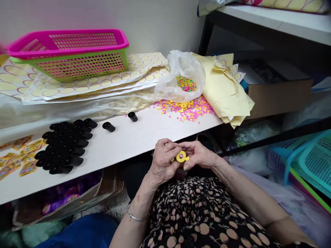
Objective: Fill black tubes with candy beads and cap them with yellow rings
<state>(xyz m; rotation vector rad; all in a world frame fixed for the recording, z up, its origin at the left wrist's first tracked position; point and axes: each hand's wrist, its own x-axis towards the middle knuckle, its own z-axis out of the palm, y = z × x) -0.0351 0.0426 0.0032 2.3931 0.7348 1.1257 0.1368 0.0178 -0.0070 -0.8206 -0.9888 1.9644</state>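
My left hand [162,162] and my right hand [198,155] meet over my lap, just in front of the white table [124,141]. Both pinch a small yellow round piece with a pink bead in its middle [181,157]. The fingers of each hand are curled closed around it. A dark object sits under the hands, mostly hidden. On the table beyond lies a scatter of pink and yellow beads with yellow pieces [186,108], beside a clear plastic bag of coloured beads [184,81].
A pile of black tubes [64,146] lies at the table's left, two loose ones [108,126] nearer the middle. Sticker sheets [85,84] carry a pink-and-green basket [72,51]. Yellow paper [224,93], a cardboard box [279,93] and teal baskets [305,155] stand right.
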